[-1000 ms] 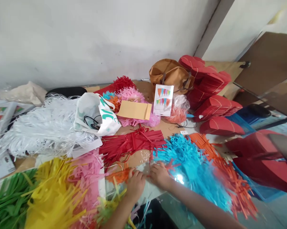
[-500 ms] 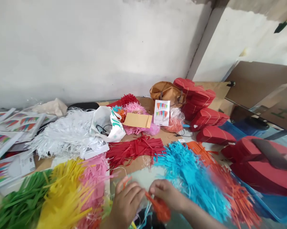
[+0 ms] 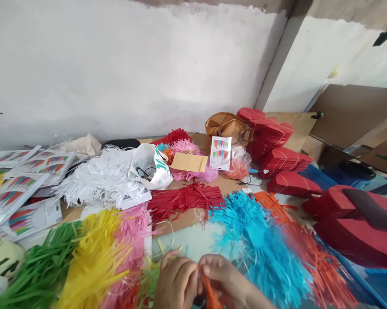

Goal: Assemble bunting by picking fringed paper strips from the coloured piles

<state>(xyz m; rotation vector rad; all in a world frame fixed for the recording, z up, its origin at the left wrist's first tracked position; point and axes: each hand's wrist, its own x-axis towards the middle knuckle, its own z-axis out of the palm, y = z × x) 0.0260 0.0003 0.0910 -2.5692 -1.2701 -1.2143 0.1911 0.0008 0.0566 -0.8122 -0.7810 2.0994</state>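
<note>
- Directions are taken from the hands, at the bottom middle of the view.
- The right hand (image 3: 224, 277) pinches an orange paper tassel (image 3: 210, 295) between thumb and forefinger; the tassel hangs toward six o'clock, its lower end cut off by the frame.
- The left hand (image 3: 176, 281) has its fingers curled, the tips meeting the tassel's top beside the right hand; I cannot tell whether they grip it.
- At two o'clock, just beside the right hand, lies a blue fringed paper bundle (image 3: 261, 244), with an orange fringed bundle (image 3: 318, 262) past it at three.
- At twelve lies a crimson fringed bundle (image 3: 187, 199), with a tan envelope (image 3: 189, 162) farther off.
- At ten lies pink fringe (image 3: 134, 236); at nine, yellow fringe (image 3: 95, 266), then green fringe (image 3: 47, 262).
- A white tote bag (image 3: 163, 177) sits at eleven.
- Banded red paper stacks (image 3: 285, 161) stand between one and two.
</note>
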